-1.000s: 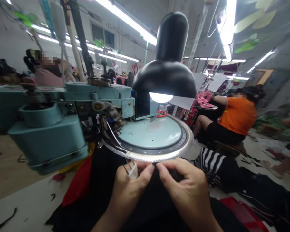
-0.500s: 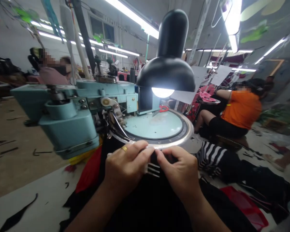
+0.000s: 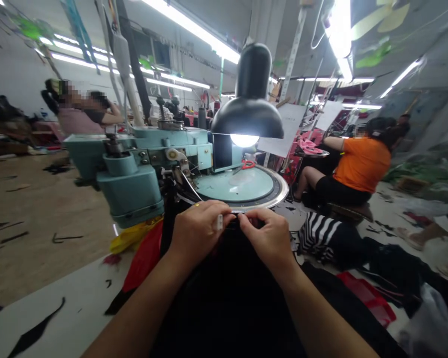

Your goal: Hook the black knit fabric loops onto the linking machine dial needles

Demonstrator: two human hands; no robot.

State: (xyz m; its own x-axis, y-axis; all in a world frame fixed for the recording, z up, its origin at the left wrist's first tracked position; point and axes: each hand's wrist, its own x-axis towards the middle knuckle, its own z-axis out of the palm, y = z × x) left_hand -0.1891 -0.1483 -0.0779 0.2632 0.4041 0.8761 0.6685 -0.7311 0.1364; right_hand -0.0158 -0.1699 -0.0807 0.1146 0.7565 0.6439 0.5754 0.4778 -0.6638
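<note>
Both hands are at the near rim of a round linking machine dial (image 3: 281, 193), whose edge carries fine points. My left hand (image 3: 199, 226), with a ring on one finger, pinches the top edge of a black knit garment (image 3: 231, 303) against the rim. A small white piece (image 3: 219, 222) shows at its fingers; I cannot tell what it is. My right hand (image 3: 267, 233) pinches the same edge just to the right, thumb and forefinger together. From there the black fabric hangs toward me between the forearms. The fingertips partly hide the fabric's edge.
A lit black lamp (image 3: 248, 119) hangs over the dial, where red-handled scissors (image 3: 248, 164) lie. The green machine head (image 3: 130, 191) stands left. Striped cloth (image 3: 319, 233) and a red tray (image 3: 369, 298) are at right. A person in orange (image 3: 362, 164) sits beyond.
The view has shifted, so the machine's left part appears further right and the lamp lower. My hands stay pinched at the rim; white stripes seen below them are now mostly hidden.
</note>
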